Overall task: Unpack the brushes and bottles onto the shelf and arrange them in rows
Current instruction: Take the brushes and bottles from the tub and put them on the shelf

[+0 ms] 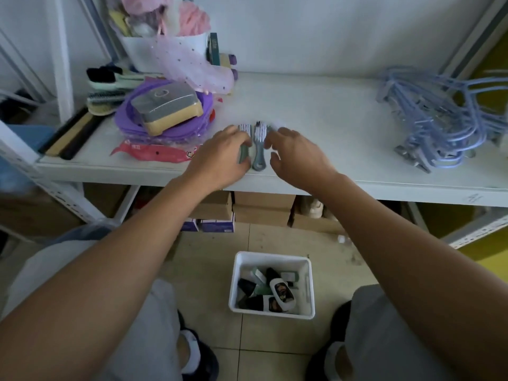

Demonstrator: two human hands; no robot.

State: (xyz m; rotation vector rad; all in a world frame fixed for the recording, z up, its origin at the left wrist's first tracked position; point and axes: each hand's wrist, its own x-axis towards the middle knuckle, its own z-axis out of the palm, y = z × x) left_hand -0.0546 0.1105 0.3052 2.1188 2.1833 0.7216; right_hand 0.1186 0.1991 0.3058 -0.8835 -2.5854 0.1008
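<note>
on the white shelf (316,111), near its front edge, two small brushes lie side by side with their white bristles pointing far and their handles near. left hand (222,158) lies over the green brush (244,149), fingers curled round its handle. right hand (297,155) hovers just right of the grey brush (259,152), fingers loosely bent and partly spread; whether they touch it cannot be told. a blurred third bit of bristle shows at the right fingertips. far left on the shelf sits a stack of purple plastic things (165,116) with a grey and tan box (167,108) on top, and a white tub (162,50) of pink stuff behind. far right lies a heap of blue hangers (434,119). down on the tiled floor, between the person's knees, a white bin (272,284) holds dark bottles (277,292) lying jumbled.
</note>
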